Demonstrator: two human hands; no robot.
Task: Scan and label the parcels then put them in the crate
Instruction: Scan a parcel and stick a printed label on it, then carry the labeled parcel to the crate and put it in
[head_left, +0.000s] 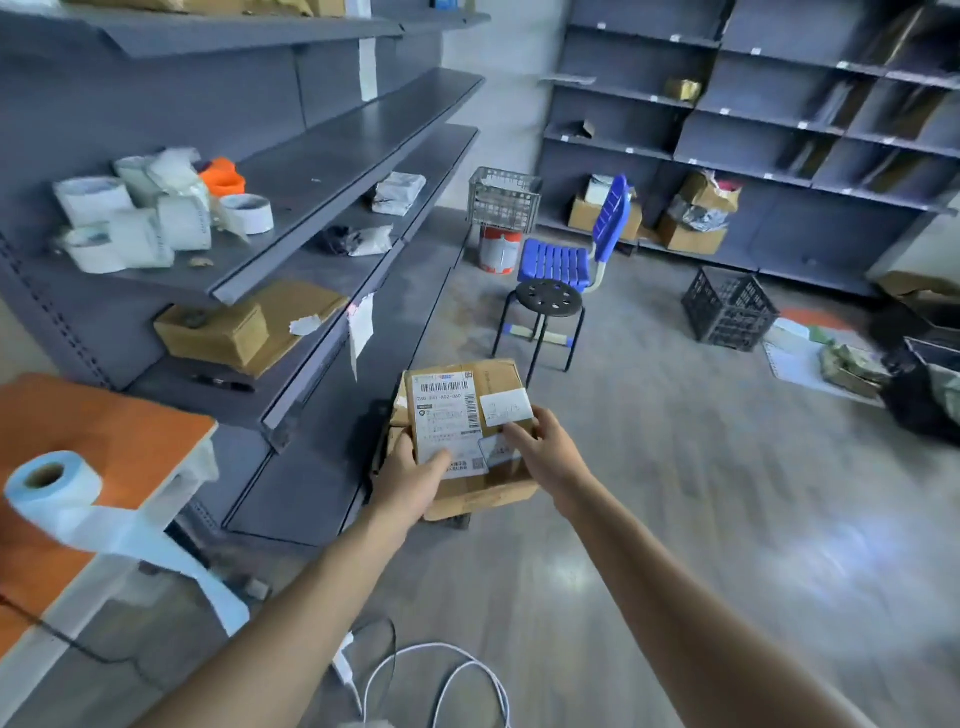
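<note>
Grey floor (675, 493) beneath barcoded "A02" parcel (496, 382) in grip of left hand (410, 480), right hand (550, 452)

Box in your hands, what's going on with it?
A person holds a cardboard parcel in both hands beside the grey shelves. The left hand grips its near corner, thumb on the shipping label. The right hand holds the other side, thumb beside a small white label. The parcel is not in a crate yet; the black crate stands on the floor further right.
</note>
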